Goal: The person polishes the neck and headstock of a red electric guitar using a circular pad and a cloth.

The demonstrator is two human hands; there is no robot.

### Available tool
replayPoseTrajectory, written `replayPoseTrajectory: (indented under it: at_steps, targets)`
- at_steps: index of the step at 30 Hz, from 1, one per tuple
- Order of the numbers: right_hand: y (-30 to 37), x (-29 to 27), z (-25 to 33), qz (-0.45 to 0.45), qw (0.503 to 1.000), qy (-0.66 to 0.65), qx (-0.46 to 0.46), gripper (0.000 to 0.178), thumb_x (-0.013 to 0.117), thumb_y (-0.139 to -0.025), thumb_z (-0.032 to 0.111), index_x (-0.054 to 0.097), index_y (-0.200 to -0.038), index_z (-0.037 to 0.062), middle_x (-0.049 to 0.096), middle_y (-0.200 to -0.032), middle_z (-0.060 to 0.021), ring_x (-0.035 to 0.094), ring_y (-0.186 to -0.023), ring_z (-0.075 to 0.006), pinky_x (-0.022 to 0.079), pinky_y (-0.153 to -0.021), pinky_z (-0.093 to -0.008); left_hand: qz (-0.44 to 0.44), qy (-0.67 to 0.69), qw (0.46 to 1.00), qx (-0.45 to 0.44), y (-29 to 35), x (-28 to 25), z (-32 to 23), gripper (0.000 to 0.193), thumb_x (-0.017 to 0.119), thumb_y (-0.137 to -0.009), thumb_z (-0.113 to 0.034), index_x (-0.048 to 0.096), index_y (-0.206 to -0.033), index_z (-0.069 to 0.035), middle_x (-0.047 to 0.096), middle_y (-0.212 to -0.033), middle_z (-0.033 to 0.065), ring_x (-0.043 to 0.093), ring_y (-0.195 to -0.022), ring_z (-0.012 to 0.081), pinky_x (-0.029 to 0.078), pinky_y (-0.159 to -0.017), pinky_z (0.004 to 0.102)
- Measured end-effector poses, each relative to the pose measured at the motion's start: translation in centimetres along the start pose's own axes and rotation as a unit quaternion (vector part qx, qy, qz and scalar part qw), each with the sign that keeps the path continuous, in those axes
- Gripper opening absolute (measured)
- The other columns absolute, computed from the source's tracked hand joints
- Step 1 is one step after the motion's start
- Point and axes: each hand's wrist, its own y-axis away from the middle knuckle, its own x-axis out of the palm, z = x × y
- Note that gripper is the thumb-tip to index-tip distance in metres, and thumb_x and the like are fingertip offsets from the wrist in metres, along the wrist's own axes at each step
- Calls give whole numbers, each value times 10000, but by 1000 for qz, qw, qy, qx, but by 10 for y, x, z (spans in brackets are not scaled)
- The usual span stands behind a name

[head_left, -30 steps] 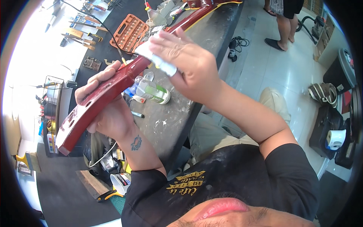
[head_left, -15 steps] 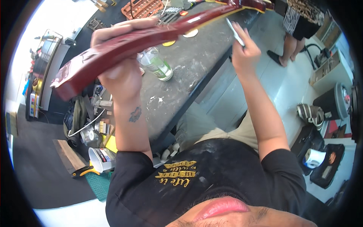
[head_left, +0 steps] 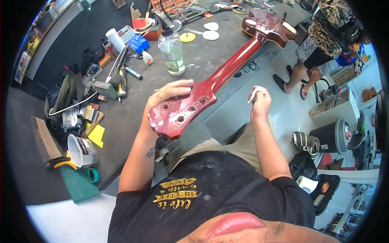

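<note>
The person holds a glossy red guitar (head_left: pixel 229 69) by its headstock, back facing up; the neck slants away past the edge of the dark table (head_left: pixel 117 146) to the body at the far end, though whether the body rests on the table cannot be told. The left hand (head_left: pixel 162 99) is closed on the headstock, its fingers together and laid across the rim near several round holes, the thumb hidden. The right hand (head_left: pixel 261 105) is raised to the right of the guitar, apart from it, its fingers curled tight around a folded white cloth (head_left: pixel 254 95). Beyond the left hand, a clear bottle (head_left: pixel 172 56) with a green label stands upright on the table, near a yellow disc (head_left: pixel 187 37) and two white discs (head_left: pixel 210 35). Nearer the person, to the left, a white tub (head_left: pixel 82 151) lies just beside a green cutting mat (head_left: pixel 78 184). At the upper right, other people (head_left: pixel 324 40) stand on the pale floor (head_left: pixel 279 111).
</note>
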Motion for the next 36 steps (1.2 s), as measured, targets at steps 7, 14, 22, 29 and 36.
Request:
replayPoseTrajectory:
  at_steps: [7, 14, 22, 29, 36]
  targets:
    - [-97, 66, 132, 82, 967, 57, -235, 196, 519, -993, 37, 666, -1113, -14, 669, -906, -56, 632, -761, -143, 512, -659, -291, -21, 73, 996, -46, 4, -12, 3, 497, 816, -815, -59, 695, -1295, -9, 596, -1482, 226, 638, -1294, 262, 523, -1059, 373]
    - [-207, 190, 119, 257, 741, 595, -177, 420, 572, -909, 275, 727, -1135, -44, 727, -1161, -284, 699, -1131, -408, 533, -1003, -454, -39, 29, 999, -25, 21, -16, 25, 409, 765, -877, -121, 695, -1274, -50, 597, -1486, 228, 640, -1297, 305, 521, -1058, 402]
    - [-280, 221, 79, 192, 498, 803, -264, 459, 626, -962, 387, 736, -1229, 31, 739, -1217, -232, 704, -1157, -369, 522, -1044, -461, -25, 3, 998, -51, 28, -6, 24, 511, 821, -841, -98, 639, -1318, -115, 567, -1514, 217, 648, -1283, 330, 538, -1044, 418]
    - [-305, 253, 41, 262, 525, 772, -243, 614, 651, -941, 602, 770, -1185, 51, 760, -1207, -168, 715, -1147, -358, 556, -993, -474, -40, 20, 998, -42, 28, -4, 26, 524, 839, -835, -101, 637, -1318, -119, 560, -1511, 219, 649, -1280, 327, 555, -1024, 410]
    - [-389, 232, 44, 235, 804, 519, -172, 439, 652, -1018, 373, 713, -1230, -7, 753, -1129, -225, 742, -1031, -336, 551, -956, -460, -34, 31, 998, -52, 26, -1, 30, 514, 844, -833, -125, 643, -1306, -132, 580, -1490, 226, 666, -1252, 349, 562, -1018, 414]
